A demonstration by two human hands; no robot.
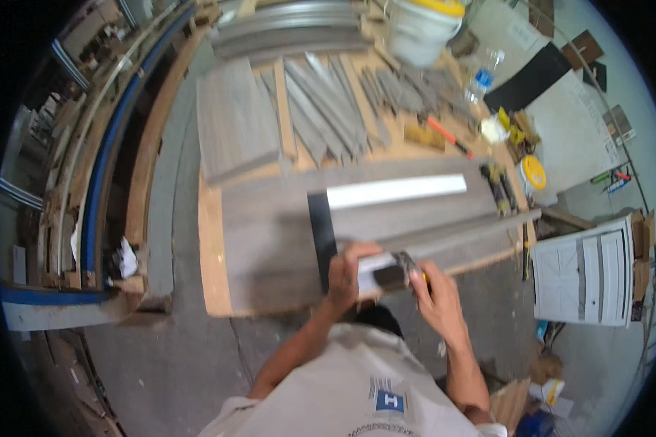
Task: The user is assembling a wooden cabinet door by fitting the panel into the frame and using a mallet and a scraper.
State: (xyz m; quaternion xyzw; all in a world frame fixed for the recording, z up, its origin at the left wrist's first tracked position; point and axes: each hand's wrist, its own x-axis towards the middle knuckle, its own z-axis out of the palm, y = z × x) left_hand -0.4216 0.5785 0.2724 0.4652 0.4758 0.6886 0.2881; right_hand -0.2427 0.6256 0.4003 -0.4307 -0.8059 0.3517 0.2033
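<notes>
At the near edge of the workbench, my left hand (345,275) grips the left end of a short white strip (370,264). My right hand (439,297) is closed around a small hand tool (404,261) with a grey metal head and a bit of yellow at its handle. The tool's head lies against the strip's right part, beside a dark patch; its exact kind is blurred. Under them lies a wide grey wood-grain board (262,240). A black strip (321,233) and a longer white strip (397,191) meet at a corner on this board.
Grey panels (237,116) and narrow offcuts (324,109) cover the bench's far side. A white bucket (419,33) stands at the back. An orange cutter (450,137), a water bottle (479,86) and a drill-like tool (497,188) lie toward the right. A wooden rack (142,175) runs along the left.
</notes>
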